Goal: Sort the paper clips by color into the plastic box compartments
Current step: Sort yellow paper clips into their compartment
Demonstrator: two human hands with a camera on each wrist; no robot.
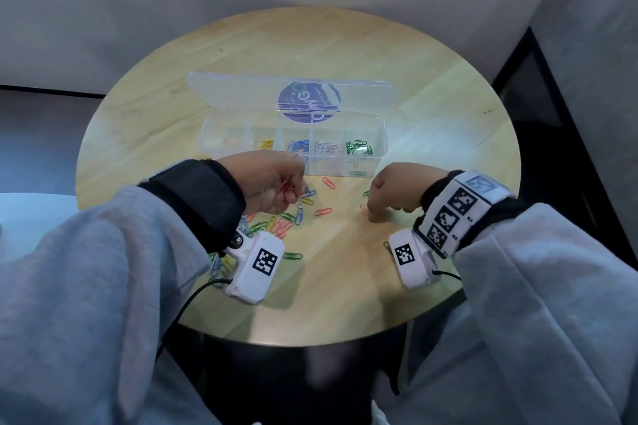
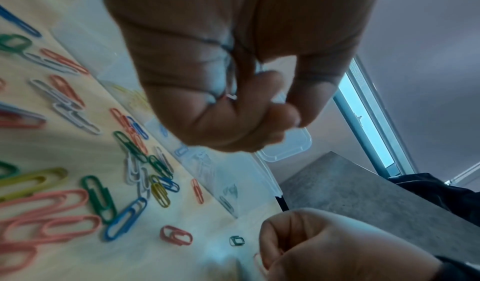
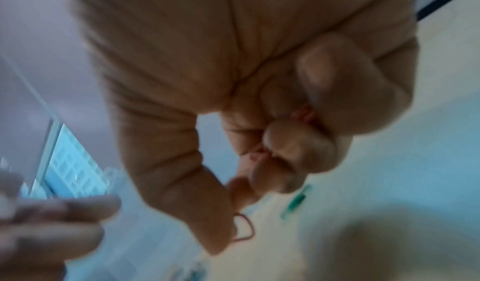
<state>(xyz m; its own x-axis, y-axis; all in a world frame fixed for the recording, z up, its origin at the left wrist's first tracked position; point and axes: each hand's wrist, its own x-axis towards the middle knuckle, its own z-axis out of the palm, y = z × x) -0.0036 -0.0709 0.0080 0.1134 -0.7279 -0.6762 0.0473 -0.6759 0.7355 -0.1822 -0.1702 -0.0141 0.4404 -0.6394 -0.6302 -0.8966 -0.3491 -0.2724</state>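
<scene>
Several red clips (image 1: pixel 286 185) bunched, left hand (image 1: pixel 272 183) pinching.

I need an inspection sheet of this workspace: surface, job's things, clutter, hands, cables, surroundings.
Surface: round wooden table.
Job's things: clear box, lid open; yellow, blue, white and green clips sorted in compartments; loose clips of mixed colors lie in front of the box.
Clutter: nothing seen.
Hands: left hand pinches red clips; right hand curled, fingertips at a pink clip on the table, with more pink clips in its curled fingers.
Cables: black cable runs from the left wrist camera; a short one shows at the right.
Surroundings: grey walls, dark floor.
</scene>
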